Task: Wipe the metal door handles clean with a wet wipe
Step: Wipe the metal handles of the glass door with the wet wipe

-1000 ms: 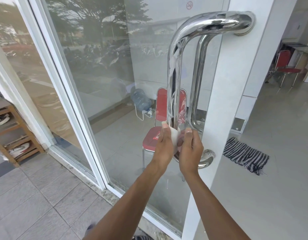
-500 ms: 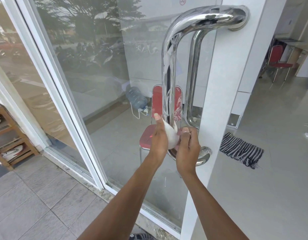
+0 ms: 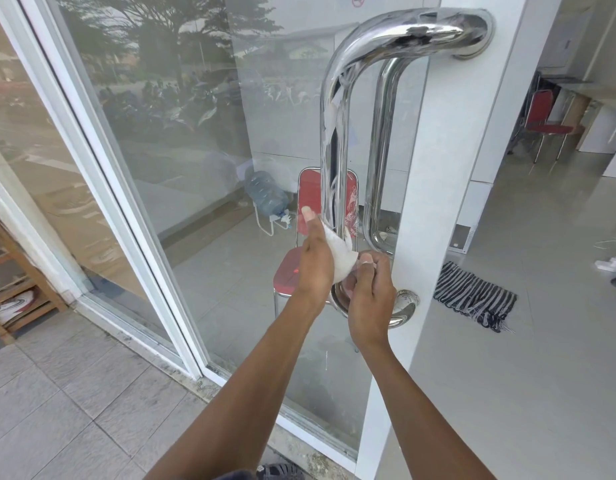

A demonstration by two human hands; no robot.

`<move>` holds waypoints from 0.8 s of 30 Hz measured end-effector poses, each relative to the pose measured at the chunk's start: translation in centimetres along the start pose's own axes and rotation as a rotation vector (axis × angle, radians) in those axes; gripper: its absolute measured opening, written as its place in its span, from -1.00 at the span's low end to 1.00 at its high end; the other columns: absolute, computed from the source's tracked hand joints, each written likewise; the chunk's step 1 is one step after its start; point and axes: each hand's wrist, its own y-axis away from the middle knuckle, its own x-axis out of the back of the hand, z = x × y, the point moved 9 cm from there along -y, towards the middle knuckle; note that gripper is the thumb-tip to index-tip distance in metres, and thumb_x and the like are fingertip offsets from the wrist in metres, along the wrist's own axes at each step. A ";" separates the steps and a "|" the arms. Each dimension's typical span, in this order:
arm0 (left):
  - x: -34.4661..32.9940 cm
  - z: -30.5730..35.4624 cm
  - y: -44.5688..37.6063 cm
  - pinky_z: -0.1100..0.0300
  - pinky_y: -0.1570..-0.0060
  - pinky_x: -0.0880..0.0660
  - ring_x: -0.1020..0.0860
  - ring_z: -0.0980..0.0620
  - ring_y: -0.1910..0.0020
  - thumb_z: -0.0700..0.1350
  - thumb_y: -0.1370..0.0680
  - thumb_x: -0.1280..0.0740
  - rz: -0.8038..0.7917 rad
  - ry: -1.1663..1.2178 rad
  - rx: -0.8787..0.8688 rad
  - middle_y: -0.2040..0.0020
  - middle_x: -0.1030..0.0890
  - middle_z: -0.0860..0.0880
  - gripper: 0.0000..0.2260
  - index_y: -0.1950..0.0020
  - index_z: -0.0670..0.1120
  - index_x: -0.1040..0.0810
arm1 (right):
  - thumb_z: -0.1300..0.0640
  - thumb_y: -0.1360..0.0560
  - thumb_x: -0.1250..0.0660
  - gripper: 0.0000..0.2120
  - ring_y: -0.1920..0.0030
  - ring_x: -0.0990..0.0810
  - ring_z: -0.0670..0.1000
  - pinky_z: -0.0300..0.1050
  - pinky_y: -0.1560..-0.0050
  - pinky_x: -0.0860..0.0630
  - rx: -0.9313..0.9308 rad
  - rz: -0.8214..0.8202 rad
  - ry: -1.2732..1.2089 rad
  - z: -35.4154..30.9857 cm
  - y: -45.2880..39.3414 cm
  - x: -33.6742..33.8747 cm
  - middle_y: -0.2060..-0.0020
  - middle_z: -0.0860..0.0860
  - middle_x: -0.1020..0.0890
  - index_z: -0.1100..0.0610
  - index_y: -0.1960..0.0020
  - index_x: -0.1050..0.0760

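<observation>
A large polished metal door handle (image 3: 336,133) curves out from the white door frame (image 3: 448,168) and runs down to a lower mount (image 3: 405,308). A second handle (image 3: 381,150) shows behind the glass. A white wet wipe (image 3: 341,256) is wrapped around the lower part of the near handle. My left hand (image 3: 315,261) grips the wipe against the bar from the left. My right hand (image 3: 370,296) curls round the handle's bottom bend and pinches the wipe's lower edge.
The glass door (image 3: 195,150) reflects trees and parked motorbikes. Behind it stand a red chair (image 3: 289,271) and a water jug (image 3: 266,195). A striped mat (image 3: 473,296) lies on the floor inside. A wooden shoe rack (image 3: 12,289) is at the far left.
Both hands with the wipe stay low on the handle; the left hand has slid slightly up the bar. The camera view shifted a little.
</observation>
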 end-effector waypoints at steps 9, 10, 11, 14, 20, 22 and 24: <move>-0.8 0.6 1.2 -0.14 -0.21 -0.51 -0.61 -0.11 -0.08 0.43 -0.49 0.16 -0.085 -0.067 -0.243 -0.02 -0.62 -0.21 -0.17 -0.23 -0.21 -0.49 | -0.17 -0.58 -0.02 -0.78 0.28 -0.53 0.05 0.04 0.23 -0.50 0.012 -0.016 0.032 -0.3 0.2 0.1 0.32 -0.02 -0.56 -0.20 0.10 -0.41; -0.8 0.7 1.3 -0.08 -0.09 -0.56 -0.61 -0.03 0.08 0.38 -0.55 0.15 -0.090 -0.066 -0.288 0.13 -0.59 -0.15 -0.26 -0.12 -0.22 -0.49 | -0.17 -0.58 -0.02 -0.77 0.28 -0.53 0.05 0.03 0.23 -0.50 0.009 -0.024 0.028 -0.3 0.2 0.1 0.32 -0.02 -0.56 -0.18 0.10 -0.41; -0.8 0.7 1.4 0.00 0.04 -0.56 -0.56 0.02 0.19 0.32 -0.59 0.13 -0.086 -0.071 -0.323 0.22 -0.53 -0.09 -0.35 -0.03 -0.21 -0.47 | -0.18 -0.57 -0.02 -0.76 0.28 -0.53 0.04 0.01 0.24 -0.50 0.004 -0.031 0.021 -0.2 0.3 0.0 0.32 -0.03 -0.56 -0.15 0.09 -0.42; -0.8 0.2 1.7 0.16 0.21 -0.51 -0.51 0.07 0.27 0.20 -0.64 0.09 -0.085 -0.088 -0.385 0.25 -0.49 -0.09 -0.46 -0.03 -0.23 -0.43 | -0.19 -0.56 -0.01 -0.67 0.24 -0.56 -0.06 -0.06 0.23 -0.51 -0.009 -0.058 -0.001 0.1 0.2 0.0 0.27 -0.14 -0.60 -0.05 0.01 -0.46; -0.7 0.5 2.7 0.21 0.23 -0.46 -0.45 0.10 0.30 -0.02 -0.71 0.02 -0.070 -0.125 -0.495 0.22 -0.45 -0.12 -0.69 -0.04 -0.21 -0.38 | -0.13 -0.56 -0.03 -0.65 0.07 -0.61 0.05 -0.05 0.08 -0.52 -0.049 -0.096 -0.016 0.4 0.1 0.0 0.08 -0.05 -0.64 0.03 -0.07 -0.49; -0.8 0.8 2.8 0.18 0.23 -0.47 -0.45 0.08 0.29 0.01 -0.70 0.01 -0.066 -0.136 -0.506 0.22 -0.46 -0.12 -0.68 -0.03 -0.20 -0.39 | -0.10 -0.58 -0.05 -0.68 0.10 -0.60 0.09 0.02 0.09 -0.53 -0.063 -0.108 -0.023 0.4 0.1 -0.1 0.11 0.04 -0.63 0.03 -0.06 -0.50; -0.9 1.5 2.7 0.12 0.19 -0.48 -0.46 0.06 0.26 0.04 -0.70 0.01 -0.066 -0.126 -0.501 0.20 -0.46 -0.11 -0.66 -0.05 -0.21 -0.37 | -0.08 -0.60 -0.07 -0.72 0.16 -0.57 0.06 0.06 0.14 -0.53 -0.062 -0.119 -0.037 0.3 0.2 -0.2 0.14 0.08 -0.60 0.01 -0.05 -0.51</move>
